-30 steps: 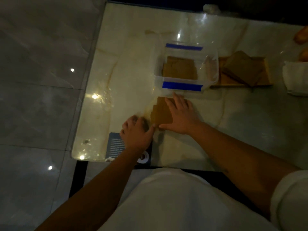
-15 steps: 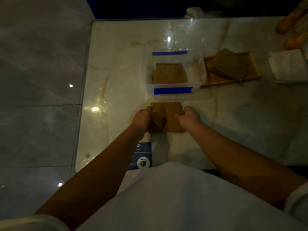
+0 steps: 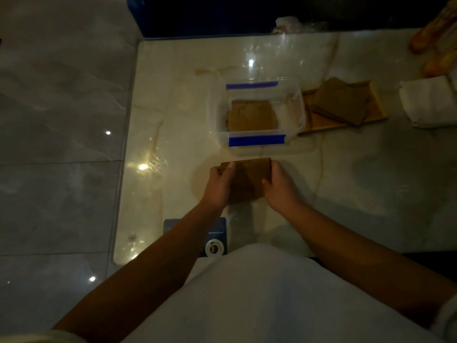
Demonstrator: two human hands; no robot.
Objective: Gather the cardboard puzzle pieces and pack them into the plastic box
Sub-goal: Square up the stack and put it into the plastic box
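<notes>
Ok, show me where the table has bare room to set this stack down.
Bare marble table right of both hands, below the wooden tray; also left of the clear plastic box. Crowded: box-tray row and far right corner.

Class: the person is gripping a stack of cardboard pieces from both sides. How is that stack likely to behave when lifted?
The stack looks flat and stiff, so it probably won't droop. It seems to be loose layers, so pieces may slide or fan out unless the left hand and right hand squeeze evenly. Likely light.
</notes>
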